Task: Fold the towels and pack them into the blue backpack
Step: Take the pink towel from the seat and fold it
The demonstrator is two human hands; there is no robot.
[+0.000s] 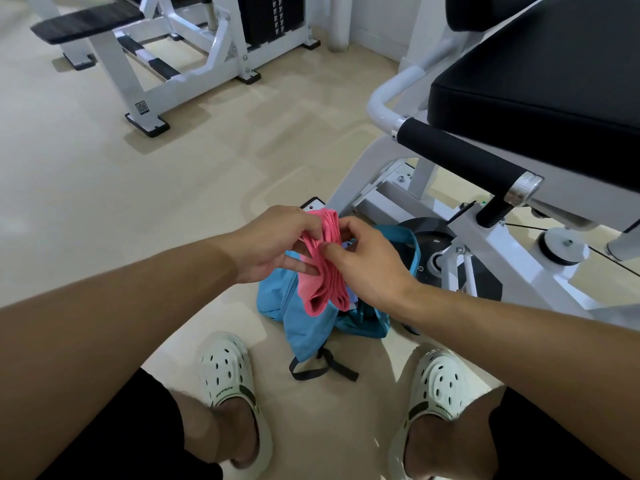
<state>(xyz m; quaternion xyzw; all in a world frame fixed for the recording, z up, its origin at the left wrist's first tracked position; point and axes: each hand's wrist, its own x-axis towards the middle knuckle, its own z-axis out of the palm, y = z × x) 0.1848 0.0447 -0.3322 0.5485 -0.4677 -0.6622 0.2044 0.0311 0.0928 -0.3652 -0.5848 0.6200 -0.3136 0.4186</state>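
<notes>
Head view: both your hands pinch the folded pink towel (323, 268), left hand (277, 244) and right hand (367, 261), directly above the blue backpack (311, 323) on the floor. Risk: the layers look loose, so the fold may splay open if you drop it in one-handed.

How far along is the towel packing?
Done: the pink towel already looks folded into a narrow bundle. In hand: the left hand and right hand both grip it, above the blue backpack lying on the floor. Left: it is not yet inside the bag. Whether other towels are already packed cannot be seen.
</notes>
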